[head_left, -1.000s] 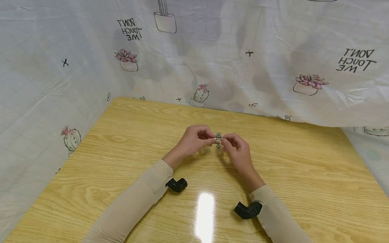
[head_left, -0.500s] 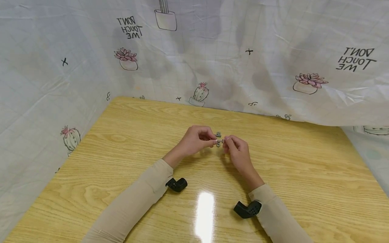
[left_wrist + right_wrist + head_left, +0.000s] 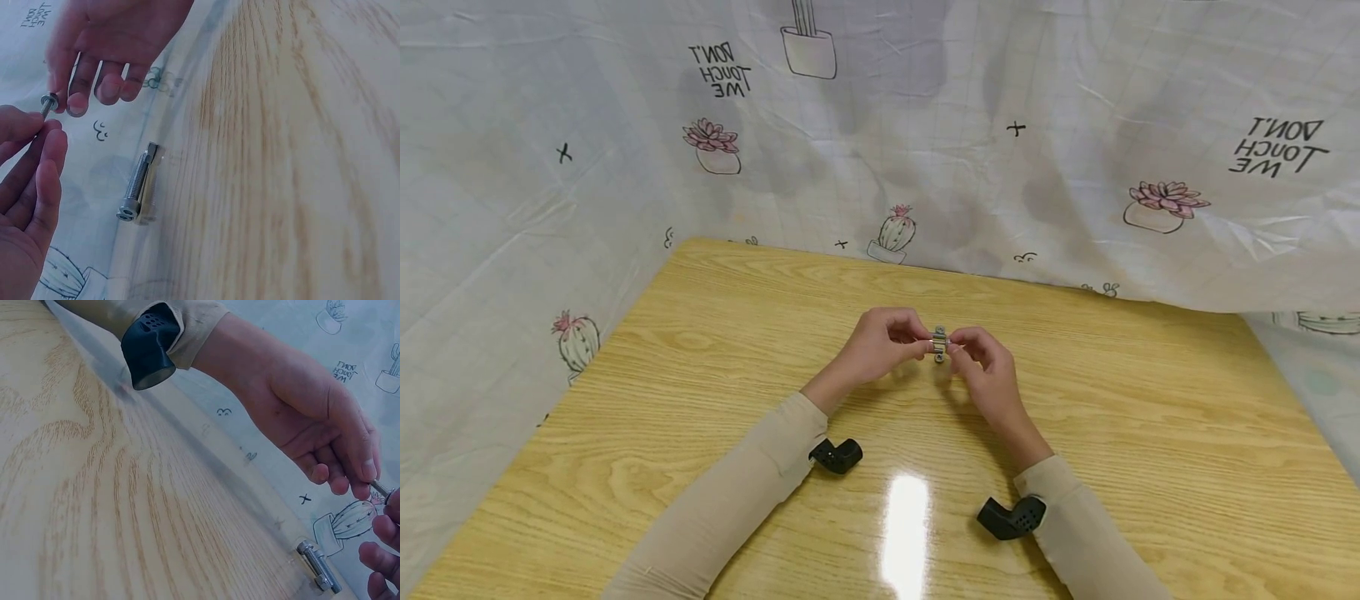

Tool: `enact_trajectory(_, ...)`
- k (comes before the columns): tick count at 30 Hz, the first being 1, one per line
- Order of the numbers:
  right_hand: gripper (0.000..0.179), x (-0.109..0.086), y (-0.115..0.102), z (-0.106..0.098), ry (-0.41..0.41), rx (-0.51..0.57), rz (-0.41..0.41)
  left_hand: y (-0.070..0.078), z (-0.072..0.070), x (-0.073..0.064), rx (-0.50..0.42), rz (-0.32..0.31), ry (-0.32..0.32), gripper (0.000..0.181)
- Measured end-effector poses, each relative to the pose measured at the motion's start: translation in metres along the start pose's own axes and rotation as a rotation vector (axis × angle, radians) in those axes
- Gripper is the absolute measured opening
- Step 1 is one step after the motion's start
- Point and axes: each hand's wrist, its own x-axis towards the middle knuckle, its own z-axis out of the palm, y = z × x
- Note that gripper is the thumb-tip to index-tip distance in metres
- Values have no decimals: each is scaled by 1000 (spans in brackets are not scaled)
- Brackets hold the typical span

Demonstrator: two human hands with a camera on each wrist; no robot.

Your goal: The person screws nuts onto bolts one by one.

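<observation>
My left hand (image 3: 880, 343) holds the shaft of a small metal bolt (image 3: 46, 109) between thumb and fingers. From the other side my right hand (image 3: 994, 372) pinches at the bolt's wider, round end, fingertips right at it. In the left wrist view the left hand (image 3: 28, 200) is low at the left, with the right hand (image 3: 122, 31) above. The right wrist view catches the shaft between the left fingertips and the right fingers (image 3: 382, 553). Socket-head bolts (image 3: 132, 190) lie side by side on the table, under the hands in the head view.
A wood-grain table (image 3: 760, 308) stretches out around both arms. White cloth (image 3: 955, 158) printed with potted plants and lettering hangs behind it and along the sides. Black curved mounts (image 3: 837, 457) stick out from both beige sleeves.
Over the last half second the right fingers have shifted round the bolt's end, back to much the same grip as one second ago. The held bolt sits slightly higher; the left hand has barely moved.
</observation>
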Motion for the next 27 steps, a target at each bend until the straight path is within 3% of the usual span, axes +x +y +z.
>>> enact_trajectory(8, 22, 0, -4, -2, -25, -27, 44, 2, 1, 1, -22, 4, -28, 6)
enact_trajectory(18, 36, -1, -36, 1, -22, -98, 49, 3, 2, 3, -28, 7, -58, 5)
enact_trajectory(27, 15, 0, -30, -2, -19, -43, 45, 3, 2, 4, -14, -14, 5, 4)
